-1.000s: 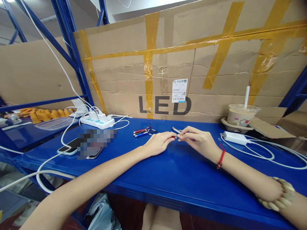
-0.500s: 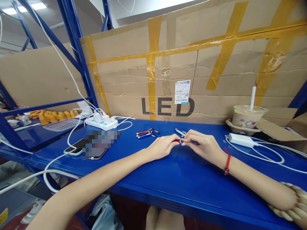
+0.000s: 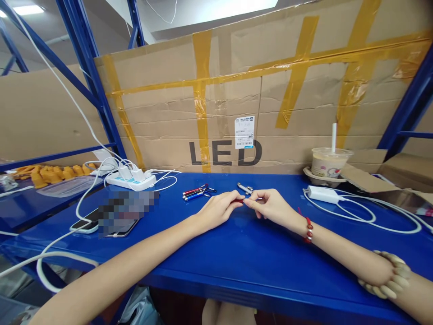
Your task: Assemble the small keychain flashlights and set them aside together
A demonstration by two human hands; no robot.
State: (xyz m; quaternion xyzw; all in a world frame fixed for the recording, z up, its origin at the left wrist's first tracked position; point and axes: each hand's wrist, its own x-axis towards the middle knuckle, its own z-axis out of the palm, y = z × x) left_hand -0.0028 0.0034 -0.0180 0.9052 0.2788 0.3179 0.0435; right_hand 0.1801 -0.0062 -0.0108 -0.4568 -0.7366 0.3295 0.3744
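Observation:
My left hand is closed around a small red flashlight, most of which its fingers hide. From the other side my right hand pinches at the flashlight's end, with the fingertips of both hands almost meeting; the part it grips is hidden. Just behind the hands lie silver metal pieces on the blue table. Left of them, red, black and blue pen-like flashlights lie side by side with small clips at their ends.
On the left are phones, partly blurred out, and a white power strip with cables. To the right stand a drink cup in a carton holder and a white charger. A large taped cardboard box closes off the back.
The view has shifted, so most things appear further left. Both hands still hold the small red flashlight between them; the shiny end seen earlier is now covered by the right fingers.

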